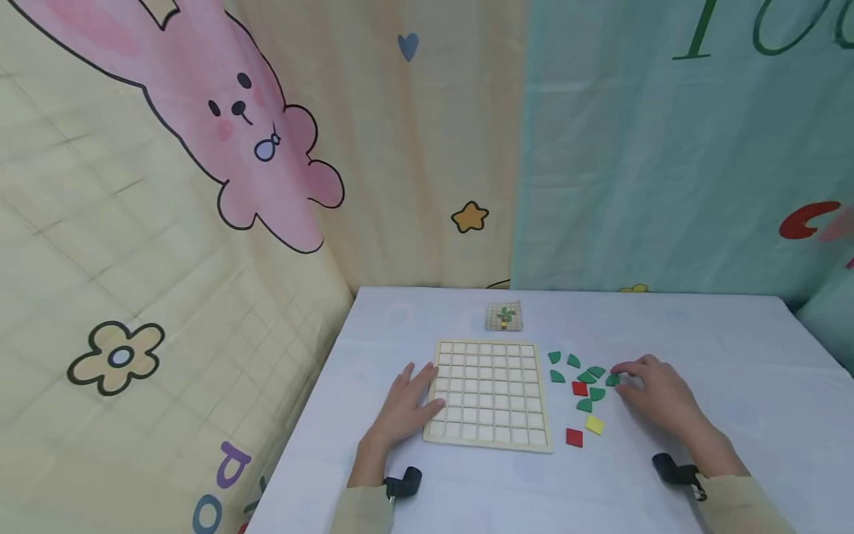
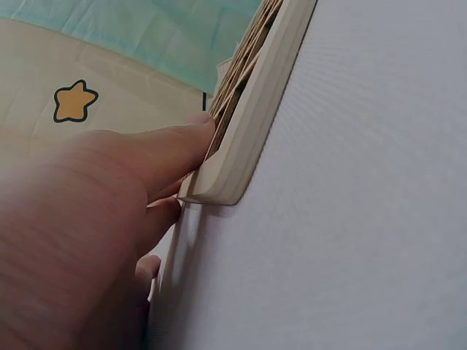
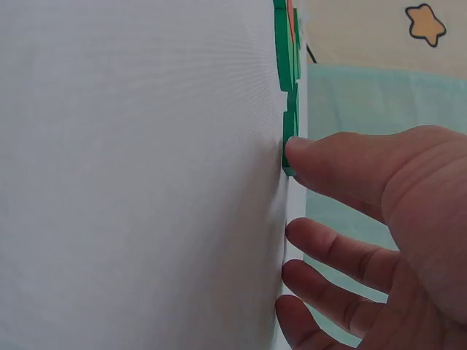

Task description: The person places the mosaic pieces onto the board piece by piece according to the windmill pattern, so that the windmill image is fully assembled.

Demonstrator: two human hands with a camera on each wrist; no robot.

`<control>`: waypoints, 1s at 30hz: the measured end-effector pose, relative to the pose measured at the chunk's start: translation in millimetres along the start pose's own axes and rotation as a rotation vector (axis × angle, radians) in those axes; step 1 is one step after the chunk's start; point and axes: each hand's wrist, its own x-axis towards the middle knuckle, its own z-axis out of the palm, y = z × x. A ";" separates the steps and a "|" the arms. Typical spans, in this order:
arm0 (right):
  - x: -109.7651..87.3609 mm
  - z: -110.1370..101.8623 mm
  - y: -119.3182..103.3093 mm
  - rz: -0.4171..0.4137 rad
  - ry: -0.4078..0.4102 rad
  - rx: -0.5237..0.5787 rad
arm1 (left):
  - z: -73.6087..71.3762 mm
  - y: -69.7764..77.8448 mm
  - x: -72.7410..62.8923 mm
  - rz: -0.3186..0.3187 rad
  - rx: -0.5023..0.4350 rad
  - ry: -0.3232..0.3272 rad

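A pale wooden board with a grid of square cells lies on the white table. Along its left edge rests my left hand, fingers spread; in the left wrist view the thumb lies against the board's rim. To the right of the board, my right hand pinches a green quarter-round tile between thumb and index finger. The right wrist view shows the thumb tip on this tile's edge, low at the tabletop, while the other fingers are loosely bent.
Several more green tiles lie between board and right hand, with two red squares and a yellow square. Behind the board sits a small gridded card with a green, red and yellow pattern. Printed curtains hang behind the table.
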 end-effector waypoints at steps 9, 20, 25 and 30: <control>1.3 -2.7 5.4 -0.040 0.018 0.015 | -0.5 0.9 4.9 -0.013 0.031 -0.019; -2.0 1.7 4.4 -0.003 0.018 0.073 | -0.5 1.5 -1.7 -0.010 0.058 -0.020; -4.9 0.6 2.5 -0.004 0.037 0.099 | -0.7 3.9 -2.2 -0.003 0.048 -0.016; -1.1 1.2 3.1 0.003 0.022 0.141 | -1.8 3.5 -2.5 -0.006 0.060 -0.009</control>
